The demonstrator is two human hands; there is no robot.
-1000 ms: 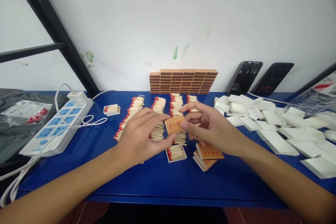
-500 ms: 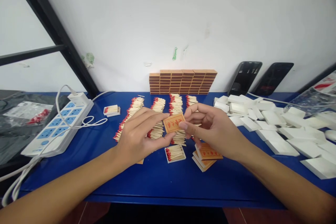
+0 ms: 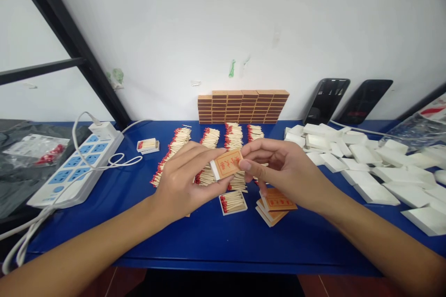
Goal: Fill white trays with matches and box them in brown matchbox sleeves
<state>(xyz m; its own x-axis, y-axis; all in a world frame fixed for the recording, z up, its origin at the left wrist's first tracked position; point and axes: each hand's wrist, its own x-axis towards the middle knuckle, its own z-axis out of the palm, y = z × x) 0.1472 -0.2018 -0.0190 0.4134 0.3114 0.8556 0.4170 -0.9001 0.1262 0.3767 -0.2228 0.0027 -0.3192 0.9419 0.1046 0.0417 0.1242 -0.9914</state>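
Note:
My left hand (image 3: 184, 181) and my right hand (image 3: 278, 169) both pinch one orange matchbox (image 3: 227, 163) above the blue table (image 3: 216, 236). A white inner tray shows at the box's left end. Below it lies an open white tray of matches (image 3: 232, 202) with red heads. Beside that sits a small pile of flat orange sleeves (image 3: 275, 204), just under my right hand. Rows of loose matches (image 3: 209, 153) lie behind my hands.
A wall of stacked matchboxes (image 3: 243, 106) stands against the wall at the back. Many empty white trays (image 3: 362, 162) cover the right side. A white power strip (image 3: 76, 162) with cable lies left, near another filled tray (image 3: 148, 145). Two dark phones (image 3: 344, 100) lean at the back right.
The matchbox has tilted slightly and a white tray end now shows at its left side. My hands have stayed in nearly the same place.

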